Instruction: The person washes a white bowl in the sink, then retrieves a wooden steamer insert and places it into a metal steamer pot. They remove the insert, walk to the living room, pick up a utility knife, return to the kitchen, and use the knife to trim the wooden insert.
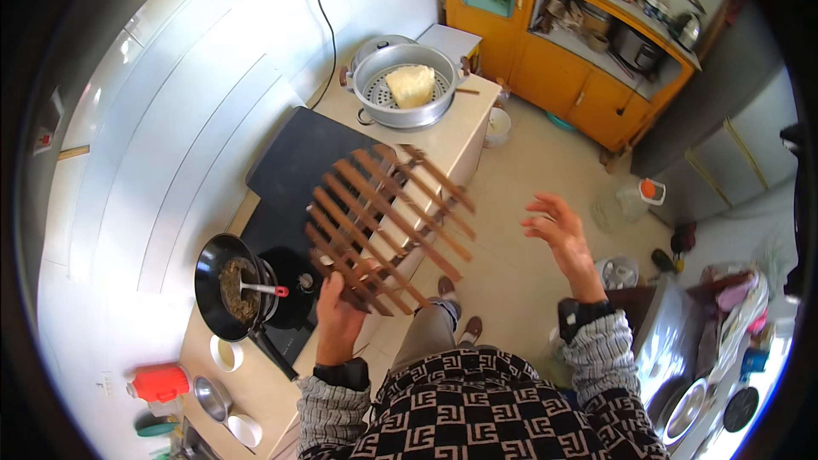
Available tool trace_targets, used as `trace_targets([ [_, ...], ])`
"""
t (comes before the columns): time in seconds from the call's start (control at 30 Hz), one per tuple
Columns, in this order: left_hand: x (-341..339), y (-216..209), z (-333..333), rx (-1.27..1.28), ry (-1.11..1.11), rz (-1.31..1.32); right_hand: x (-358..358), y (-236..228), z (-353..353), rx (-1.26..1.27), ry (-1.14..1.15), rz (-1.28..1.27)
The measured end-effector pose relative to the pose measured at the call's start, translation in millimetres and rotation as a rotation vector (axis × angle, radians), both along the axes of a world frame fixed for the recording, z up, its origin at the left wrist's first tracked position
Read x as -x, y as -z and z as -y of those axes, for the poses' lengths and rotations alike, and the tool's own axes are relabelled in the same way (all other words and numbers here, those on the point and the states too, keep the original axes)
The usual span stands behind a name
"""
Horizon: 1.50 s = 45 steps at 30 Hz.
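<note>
Left grip (339, 319): pinching the near edge of a round, slatted wooden rack (365, 217), thumb laid over the slats; fingers underneath are mostly hidden from me. Right grip (558, 234): spread, fingers slightly curled, holding nothing, well apart from the rack, out to the right over the floor (503, 251).

The rack is just ahead of my left grip, tilted and raised, its slats a little blurred. I judge the step in hand as one-handed handling of it; a next move would call for steadying its far side, perhaps with my free right grip.

Just left of the left grip: black wok (207, 281) with dark food, a red-handled spatula (266, 289) resting in it. Well ahead of the same grip, on the bench (471, 128): metal steamer pot (407, 117), open, a pale yellowish block (411, 85) on its perforated tray.
</note>
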<state>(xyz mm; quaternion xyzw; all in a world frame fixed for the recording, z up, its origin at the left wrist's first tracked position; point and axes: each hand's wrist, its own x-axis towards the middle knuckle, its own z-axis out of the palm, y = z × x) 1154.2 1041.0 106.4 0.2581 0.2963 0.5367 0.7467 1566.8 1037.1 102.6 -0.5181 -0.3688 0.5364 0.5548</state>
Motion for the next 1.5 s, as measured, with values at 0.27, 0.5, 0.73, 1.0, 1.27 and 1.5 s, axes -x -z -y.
trace_targets([
  [0.27,-21,43,-116,0.111,-0.381,0.087,30,15,-275,-0.109,-0.250,0.380],
  [0.5,-42,41,-178,0.103,-0.548,0.059,39,59,-477,0.366,-0.333,0.317],
  [0.73,-85,36,-168,0.059,-0.971,0.023,49,85,-562,0.589,-0.801,0.132],
  [1.0,-157,46,-148,0.054,-1.336,0.105,51,87,-597,0.883,-0.913,-0.050],
  [1.27,-160,56,-162,0.052,-1.354,0.136,64,82,-593,0.826,-1.034,0.044],
  [1.5,-144,45,-178,0.159,-1.386,0.076,86,87,-573,0.694,-0.985,0.021],
])
